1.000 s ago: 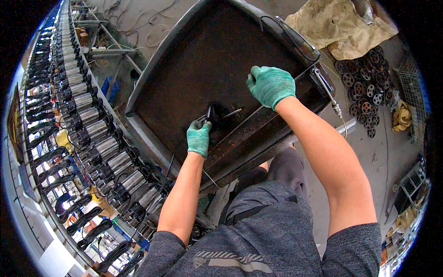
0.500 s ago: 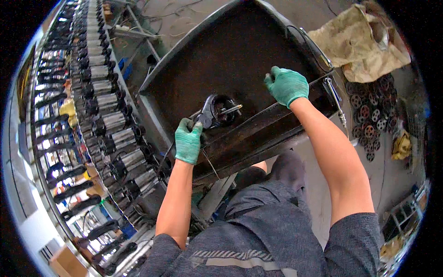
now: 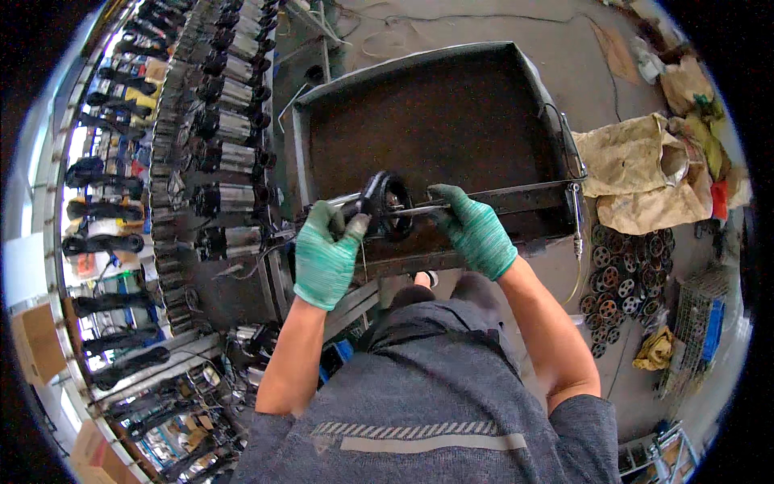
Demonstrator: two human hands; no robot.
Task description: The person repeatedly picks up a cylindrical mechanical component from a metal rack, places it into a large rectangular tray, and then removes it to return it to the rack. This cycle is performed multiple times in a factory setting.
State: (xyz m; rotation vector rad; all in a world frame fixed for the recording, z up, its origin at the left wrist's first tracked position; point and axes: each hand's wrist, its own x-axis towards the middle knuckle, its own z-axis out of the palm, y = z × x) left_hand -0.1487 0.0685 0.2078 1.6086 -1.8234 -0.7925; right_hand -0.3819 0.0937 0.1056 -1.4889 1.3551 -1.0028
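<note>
My left hand, in a green knit glove, is closed on a black round wheel-like part with a shiny metal stem running back past the fingers. A thin metal rod sticks out of the part's middle toward the right. At that rod's far end my right hand, gloved alike, has its thumb and fingers pinched around it. Both hands are above the near side of a large dark metal tray. Whether the right fingers hold the rod itself or something on its end is hidden.
Rows of black and silver parts line a long rack at the left. On the floor to the right are a tan sack, a heap of small wheels and a wire basket. A hose with a metal fitting hangs at the tray's right edge.
My right hand has come left and down from over the tray to the rod's end, its fingers now pinched. The wheel part has turned in my left hand. The view has swung round.
</note>
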